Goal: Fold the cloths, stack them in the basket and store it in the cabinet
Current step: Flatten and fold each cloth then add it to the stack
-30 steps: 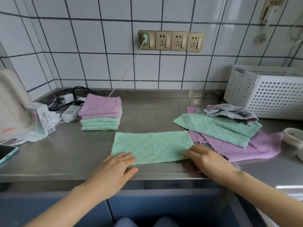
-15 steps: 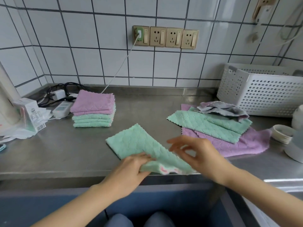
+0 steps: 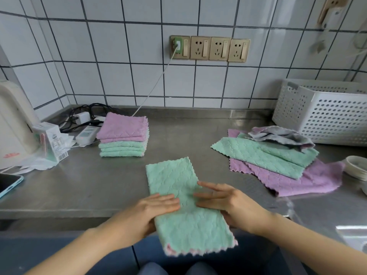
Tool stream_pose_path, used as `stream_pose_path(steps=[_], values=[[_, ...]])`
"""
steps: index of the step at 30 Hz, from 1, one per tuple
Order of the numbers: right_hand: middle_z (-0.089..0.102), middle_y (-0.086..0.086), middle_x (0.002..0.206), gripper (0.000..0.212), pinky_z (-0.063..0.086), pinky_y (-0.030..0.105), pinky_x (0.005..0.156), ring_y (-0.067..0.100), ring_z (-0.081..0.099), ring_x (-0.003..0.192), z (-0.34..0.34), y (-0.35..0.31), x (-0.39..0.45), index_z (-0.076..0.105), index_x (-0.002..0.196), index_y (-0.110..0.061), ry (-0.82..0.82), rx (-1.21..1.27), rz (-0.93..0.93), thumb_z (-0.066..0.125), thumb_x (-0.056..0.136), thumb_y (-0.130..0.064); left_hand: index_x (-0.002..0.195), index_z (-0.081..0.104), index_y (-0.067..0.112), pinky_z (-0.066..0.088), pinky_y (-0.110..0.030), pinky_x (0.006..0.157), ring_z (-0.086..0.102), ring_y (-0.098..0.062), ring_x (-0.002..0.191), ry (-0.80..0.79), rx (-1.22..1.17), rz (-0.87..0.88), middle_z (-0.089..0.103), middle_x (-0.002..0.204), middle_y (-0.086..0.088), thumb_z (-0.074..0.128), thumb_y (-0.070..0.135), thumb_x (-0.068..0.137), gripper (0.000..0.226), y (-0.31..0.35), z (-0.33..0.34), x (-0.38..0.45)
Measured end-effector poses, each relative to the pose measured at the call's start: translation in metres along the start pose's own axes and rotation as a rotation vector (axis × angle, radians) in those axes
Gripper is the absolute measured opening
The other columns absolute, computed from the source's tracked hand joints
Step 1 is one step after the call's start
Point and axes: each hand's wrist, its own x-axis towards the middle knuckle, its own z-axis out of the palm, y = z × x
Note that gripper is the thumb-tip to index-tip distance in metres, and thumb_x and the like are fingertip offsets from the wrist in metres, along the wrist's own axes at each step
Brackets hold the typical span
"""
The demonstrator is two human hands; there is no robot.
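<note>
We are in the folding step. A green cloth [image 3: 184, 203], already doubled into a long strip, lies lengthwise away from us, its far half on the steel table [image 3: 59, 187] and its near half hanging over the table's front edge. A pink underside shows at the near corners.

Our left hand [image 3: 156, 205] rests on the cloth's left edge with straight fingers on top; whether the thumb curls under the fabric we cannot tell, since the cloth hides it. Our right hand [image 3: 224, 199] lies flat with its fingers spread on the right edge. So the right grip is released and pressing, while the left grip cannot be judged for certain.

At far left stands the stack of folded cloths [image 3: 123, 135], two pink on top of several green. To the right lies the unfolded pile [image 3: 274, 161]: a grey cloth crumpled on top, green ones under it, a pink one at the bottom. The white perforated basket [image 3: 325, 116] sits at far right against the tiled wall, just beyond that pile; what it holds is not visible.

As we judge it, the next move calls for bringing the hanging near end up and over the far end to halve the strip, matching the scalloped edges, then smoothing it and carrying it to the folded stack. Several cloths remain, so the basket and cabinet steps are well ahead.
</note>
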Motion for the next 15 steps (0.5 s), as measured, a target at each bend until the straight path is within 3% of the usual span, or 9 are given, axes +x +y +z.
stream_pose_path(steps=[4,8,12,15], values=[[0.064,-0.007,0.125,0.029,0.047,0.034,0.099,0.01,0.05,0.127,0.003,0.005,-0.006,0.065,0.12,-0.017,0.057,0.014,-0.006,0.053,0.095,-0.022,0.141,0.028,0.04,0.004,-0.019,0.118,0.012,0.016,0.137,0.081,0.12,-0.023,0.026,0.148,0.028,0.036,-0.016,0.078,0.084,-0.002,0.001,0.006],[0.069,-0.006,0.115,0.029,0.054,0.029,0.086,0.008,0.066,0.104,-0.001,0.001,-0.011,0.067,0.116,-0.019,0.101,0.087,0.104,0.053,0.095,-0.032,0.134,0.039,0.04,0.008,-0.011,0.115,0.017,0.021,0.132,0.147,0.003,-0.104,0.034,0.139,0.034,0.041,-0.017,0.08,0.079,-0.004,-0.002,0.011],[0.068,-0.01,0.118,0.029,0.054,0.023,0.084,0.001,0.065,0.103,-0.001,-0.004,-0.019,0.067,0.117,-0.024,0.096,0.169,0.178,0.055,0.094,-0.038,0.111,0.068,0.032,0.032,-0.007,0.103,0.046,0.013,0.12,0.341,-0.195,-0.134,0.059,0.119,0.03,0.06,-0.014,0.077,0.057,-0.007,0.001,-0.005],[0.074,-0.008,0.085,0.028,0.051,0.022,0.064,0.004,0.067,0.068,-0.012,-0.002,-0.005,0.073,0.097,-0.022,0.076,0.267,0.29,0.055,0.092,-0.043,0.092,0.076,0.032,0.044,-0.007,0.086,0.062,0.007,0.096,0.421,-0.343,-0.327,0.07,0.098,0.021,0.066,-0.002,0.08,0.037,0.002,-0.007,-0.003]])
